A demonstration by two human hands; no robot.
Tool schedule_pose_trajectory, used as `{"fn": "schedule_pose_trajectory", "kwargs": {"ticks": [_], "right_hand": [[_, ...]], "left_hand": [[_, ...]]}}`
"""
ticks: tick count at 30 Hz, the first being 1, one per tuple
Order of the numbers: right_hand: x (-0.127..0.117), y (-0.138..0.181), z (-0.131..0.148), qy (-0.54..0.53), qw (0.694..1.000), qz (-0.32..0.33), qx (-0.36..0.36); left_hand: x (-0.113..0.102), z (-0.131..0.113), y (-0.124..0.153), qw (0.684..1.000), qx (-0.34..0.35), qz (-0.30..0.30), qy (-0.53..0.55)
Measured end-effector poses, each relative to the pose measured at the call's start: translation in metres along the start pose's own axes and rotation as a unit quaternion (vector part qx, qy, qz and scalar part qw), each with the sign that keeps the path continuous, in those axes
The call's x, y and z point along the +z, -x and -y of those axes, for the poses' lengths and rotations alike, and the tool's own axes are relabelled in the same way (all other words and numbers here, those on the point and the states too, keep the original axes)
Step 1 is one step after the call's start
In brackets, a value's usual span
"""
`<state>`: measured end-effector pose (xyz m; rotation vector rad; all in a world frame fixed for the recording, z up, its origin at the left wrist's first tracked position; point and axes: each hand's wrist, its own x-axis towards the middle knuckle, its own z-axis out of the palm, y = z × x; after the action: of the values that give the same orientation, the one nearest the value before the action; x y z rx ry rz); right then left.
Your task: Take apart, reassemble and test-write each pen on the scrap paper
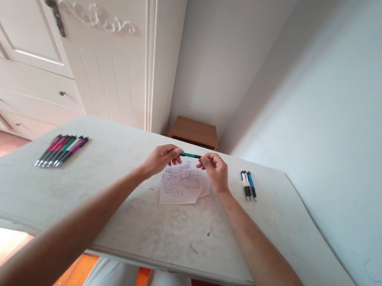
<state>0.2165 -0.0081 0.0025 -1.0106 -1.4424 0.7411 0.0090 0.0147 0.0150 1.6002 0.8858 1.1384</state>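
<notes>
Pen [191, 155], green-black, level mid-frame, head view.
Left hand [162, 160] pinches left end, right hand [216, 171] the other, by top edge of papers [180, 188] on bench [115, 235]. Step looks like two-handed pen handling; next move likely calls for easing one grip. Papers' handwriting illegible; no brands readable.

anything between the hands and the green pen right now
Nothing visible: the left hand and right hand each grip an end of the green pen, and the handwritten sheets lie on the table.
</notes>
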Motion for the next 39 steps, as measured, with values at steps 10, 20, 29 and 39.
{"fn": "schedule_pose_trajectory", "kwargs": {"ticks": [10, 20, 29, 39], "right_hand": [[-0.005, 0.005, -0.001, 0.169, 0.981, 0.036, -0.087], [-0.006, 0.005, 0.004, 0.195, 0.974, 0.033, -0.109], [-0.01, 0.003, 0.009, 0.193, 0.974, 0.034, -0.11], [-0.031, -0.013, -0.008, 0.128, 0.989, -0.061, -0.051]], "left_hand": [[0.002, 0.01, -0.001, 0.997, 0.044, -0.033, -0.056], [0.004, -0.006, 0.006, 0.971, 0.151, -0.059, -0.174], [0.006, -0.007, 0.007, 0.973, 0.134, -0.051, -0.18], [-0.003, -0.004, 0.0, 0.976, 0.084, -0.127, -0.153]]}}
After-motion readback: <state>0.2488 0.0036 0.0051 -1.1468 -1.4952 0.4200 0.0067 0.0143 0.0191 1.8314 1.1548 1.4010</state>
